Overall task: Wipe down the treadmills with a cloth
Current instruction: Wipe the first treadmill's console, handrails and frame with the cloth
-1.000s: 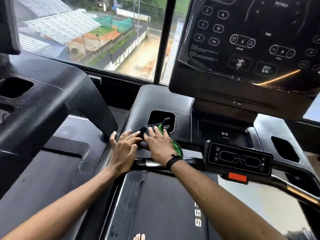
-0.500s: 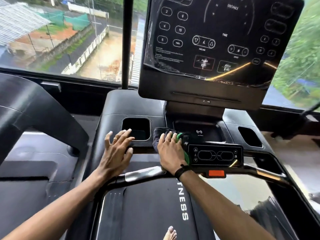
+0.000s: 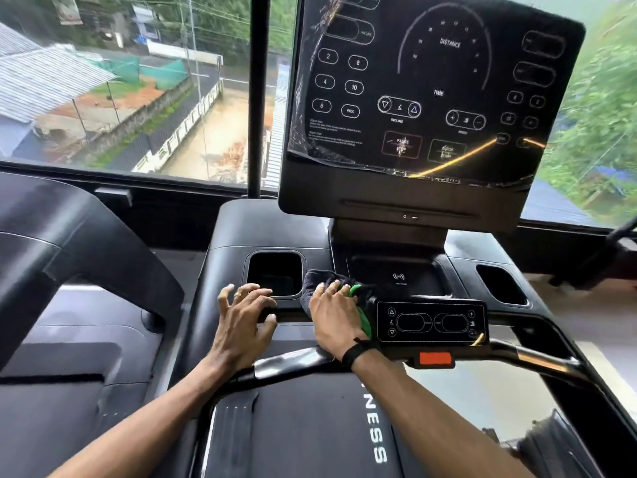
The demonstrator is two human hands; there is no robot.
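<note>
1. Head view, the hands: the right hand (image 3: pixel 332 313) lies flat on the cloth (image 3: pixel 320 278), fingers nearly straight and pressing it onto the treadmill console deck (image 3: pixel 227 232). The left hand (image 3: pixel 243 317) rests bare beside it, fingers spread wide, holding nothing, its fingertips at the near rim of the left cup holder (image 3: pixel 275 274).
2. Head view, the cloth: dark with a green part (image 3: pixel 366 324) showing by the right wrist. It sits under the right palm, between the cup holder on its left and the small control pad (image 3: pixel 431 320) just to its right.
3. Judgement on doing the step well: keep the palm flat and the pressure even, so the cloth does not bunch under the fingers.
4. Work the cloth forward of the right fingers into the recessed tray (image 3: pixel 396 274), then along the ledge toward the left hand.
5. Keep the left hand as a brace only; let it give way as the cloth comes.
6. Near the control pad and the red stop tab (image 3: pixel 435 358) below it, go lightly to avoid pressing buttons.
</note>
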